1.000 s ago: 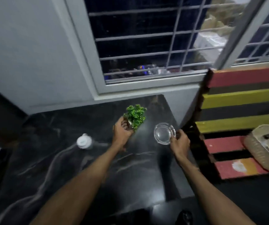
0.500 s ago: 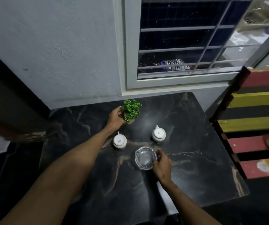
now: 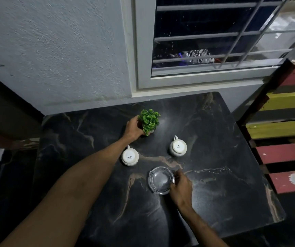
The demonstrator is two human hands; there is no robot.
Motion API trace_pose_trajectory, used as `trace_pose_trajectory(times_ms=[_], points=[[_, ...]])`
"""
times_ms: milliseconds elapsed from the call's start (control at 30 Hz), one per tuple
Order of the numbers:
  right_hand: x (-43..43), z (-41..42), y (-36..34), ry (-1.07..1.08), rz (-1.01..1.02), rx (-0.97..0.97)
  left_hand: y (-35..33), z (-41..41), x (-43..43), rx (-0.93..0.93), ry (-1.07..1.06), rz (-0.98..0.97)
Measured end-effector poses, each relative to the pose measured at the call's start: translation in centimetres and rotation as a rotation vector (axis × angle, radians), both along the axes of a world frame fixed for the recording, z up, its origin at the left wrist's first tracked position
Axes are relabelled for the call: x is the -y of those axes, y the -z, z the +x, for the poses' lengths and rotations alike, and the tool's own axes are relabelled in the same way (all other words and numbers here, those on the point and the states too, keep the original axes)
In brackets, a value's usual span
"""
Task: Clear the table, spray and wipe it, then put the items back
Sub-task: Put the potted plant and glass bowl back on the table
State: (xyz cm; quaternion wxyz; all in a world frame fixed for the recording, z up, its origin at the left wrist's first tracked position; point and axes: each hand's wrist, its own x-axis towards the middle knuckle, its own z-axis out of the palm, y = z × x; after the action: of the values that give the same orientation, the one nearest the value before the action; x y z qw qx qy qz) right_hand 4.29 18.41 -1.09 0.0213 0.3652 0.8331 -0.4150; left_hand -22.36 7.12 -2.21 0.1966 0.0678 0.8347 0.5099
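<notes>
Head view: two hands, two things held

The left hand [image 3: 132, 128] wraps round the little plant [image 3: 149, 121], far back on the table [image 3: 214, 139]. The plant looks light and tippy, so grab it low down. The right hand [image 3: 180, 188] pinches the right rim of the glass dish [image 3: 161, 180], nearer. The glass is probably heavy, slippery and easy to break.

Table [image 3: 214, 157]: black marble pattern with tan and white veining. On the table: plant [image 3: 149, 120], bright green foliage; cup [image 3: 130, 156] and second cup [image 3: 178, 147], both white with dark base lettering; ashtray [image 3: 161, 180], clear glass. Right of the table: bench slats [image 3: 282, 129] in red, yellow and black bands.
</notes>
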Motion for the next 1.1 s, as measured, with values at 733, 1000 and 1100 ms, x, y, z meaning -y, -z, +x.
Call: trace_pose_trajectory(times_ms=[733, 1000, 1100], points=[[-0.3, 0.3, -1.2, 0.026, -0.110, 0.084, 1.8, 0.9, -0.3, -0.044, -0.079, -0.137], [-0.8, 0.2, -1.5, -0.021, -0.086, 0.086, 2.0, 0.5, -0.3, -0.021, -0.073, -0.135], [-0.9, 0.1, -1.4, -0.033, -0.076, 0.098, 1.7, 0.6, -0.4, -0.009, -0.076, -0.134]])
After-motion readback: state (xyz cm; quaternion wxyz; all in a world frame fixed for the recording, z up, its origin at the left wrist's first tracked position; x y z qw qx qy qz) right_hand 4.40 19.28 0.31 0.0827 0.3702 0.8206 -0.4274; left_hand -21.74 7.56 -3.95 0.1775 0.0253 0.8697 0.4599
